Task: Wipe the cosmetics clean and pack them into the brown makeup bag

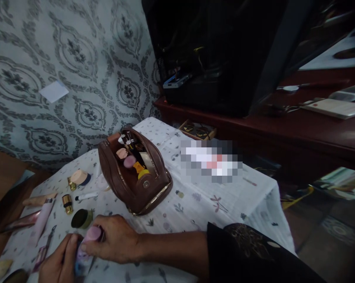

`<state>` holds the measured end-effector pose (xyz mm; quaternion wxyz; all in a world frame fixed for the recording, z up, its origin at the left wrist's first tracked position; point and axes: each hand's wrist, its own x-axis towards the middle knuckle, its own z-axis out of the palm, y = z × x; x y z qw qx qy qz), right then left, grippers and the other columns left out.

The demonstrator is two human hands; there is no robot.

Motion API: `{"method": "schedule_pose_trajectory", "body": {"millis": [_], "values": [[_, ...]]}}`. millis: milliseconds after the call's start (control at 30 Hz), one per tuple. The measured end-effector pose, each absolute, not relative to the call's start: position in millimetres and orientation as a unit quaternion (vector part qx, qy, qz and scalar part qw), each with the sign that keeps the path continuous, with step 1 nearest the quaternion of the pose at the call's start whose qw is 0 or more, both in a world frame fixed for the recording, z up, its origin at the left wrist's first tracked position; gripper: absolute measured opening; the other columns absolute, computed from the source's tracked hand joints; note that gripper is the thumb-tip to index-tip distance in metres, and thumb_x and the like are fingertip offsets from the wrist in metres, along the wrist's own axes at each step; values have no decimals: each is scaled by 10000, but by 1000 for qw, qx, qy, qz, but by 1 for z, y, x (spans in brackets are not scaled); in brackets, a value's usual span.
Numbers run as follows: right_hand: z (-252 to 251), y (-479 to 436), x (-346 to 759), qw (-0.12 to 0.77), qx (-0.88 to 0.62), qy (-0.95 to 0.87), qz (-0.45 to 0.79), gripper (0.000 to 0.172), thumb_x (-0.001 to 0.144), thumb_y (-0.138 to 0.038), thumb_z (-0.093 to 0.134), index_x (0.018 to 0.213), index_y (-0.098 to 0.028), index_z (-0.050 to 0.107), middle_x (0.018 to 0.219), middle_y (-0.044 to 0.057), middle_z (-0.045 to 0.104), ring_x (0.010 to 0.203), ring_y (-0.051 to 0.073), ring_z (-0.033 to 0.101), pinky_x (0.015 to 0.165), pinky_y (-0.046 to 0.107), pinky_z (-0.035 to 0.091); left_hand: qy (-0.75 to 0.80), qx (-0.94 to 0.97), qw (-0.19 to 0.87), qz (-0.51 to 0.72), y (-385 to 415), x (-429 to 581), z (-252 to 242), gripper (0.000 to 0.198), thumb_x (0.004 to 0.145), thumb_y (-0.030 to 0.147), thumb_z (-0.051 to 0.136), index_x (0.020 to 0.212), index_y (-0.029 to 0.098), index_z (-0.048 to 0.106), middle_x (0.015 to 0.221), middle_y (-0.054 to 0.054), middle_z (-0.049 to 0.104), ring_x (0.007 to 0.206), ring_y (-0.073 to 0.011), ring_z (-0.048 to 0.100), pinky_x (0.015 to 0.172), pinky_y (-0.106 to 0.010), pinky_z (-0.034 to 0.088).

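Note:
At the lower left, my right hand [115, 237] is closed around the top of a small bottle with a pink cap [94, 233] and a blue-purple body [82, 264]. My left hand [58, 261] grips the same bottle from the other side, its fingers pressed together. Just beyond them stands an open brown makeup bag [115, 179], with pink, orange and yellow items inside. Beside my hands lie a dark green round jar [79, 218], a gold-and-black lipstick [67, 203], a white tube [86, 196] and a pale pink tube [42, 222].
A patterned white cloth [192, 212] covers the table. A beige-topped round jar [81, 177] sits at the left. Behind, a dark cabinet carries a large black screen [207, 59]. A small tray [197, 129] is at the cloth's far edge, near a blurred-out patch.

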<state>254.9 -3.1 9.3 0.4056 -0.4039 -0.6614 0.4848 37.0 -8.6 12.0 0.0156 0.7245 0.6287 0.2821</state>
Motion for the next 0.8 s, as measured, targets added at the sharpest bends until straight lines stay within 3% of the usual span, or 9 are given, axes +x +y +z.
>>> {"method": "schedule_pose_trajectory", "body": {"millis": [100,233,367,533,800], "values": [[9,0,254,442,-368,-659,485,282,728,-293,786,989,-225,702,821,-38,658,738,129,580,658,202,411,612,735,61,286,-6,48,21,418,842,576,528,724,199,667,658,-20,699,623,-200,663,557,-235,526],[11,0,254,478,-361,-622,504,165,711,-213,792,838,-190,689,723,-67,578,661,94,504,627,183,384,617,713,74,326,-6,63,33,496,860,611,477,604,197,577,548,0,585,526,-159,561,504,-221,475],[13,-1,254,507,-361,-573,533,118,729,-208,750,810,-193,665,650,-84,515,616,84,468,603,185,374,644,676,68,352,-5,54,36,508,842,644,501,662,184,618,560,2,592,545,-163,563,520,-230,476],[9,1,250,512,-350,-548,561,146,720,-229,743,825,-196,648,676,-73,554,654,97,524,614,195,405,653,649,108,375,-3,48,37,543,816,679,543,631,174,618,533,2,578,512,-152,533,488,-234,451],[8,3,246,504,-247,-518,645,204,744,-201,644,933,-192,567,750,-57,542,620,97,544,586,210,450,664,478,242,522,6,63,35,511,785,652,611,638,166,555,532,33,485,489,-105,437,453,-214,374]]}}
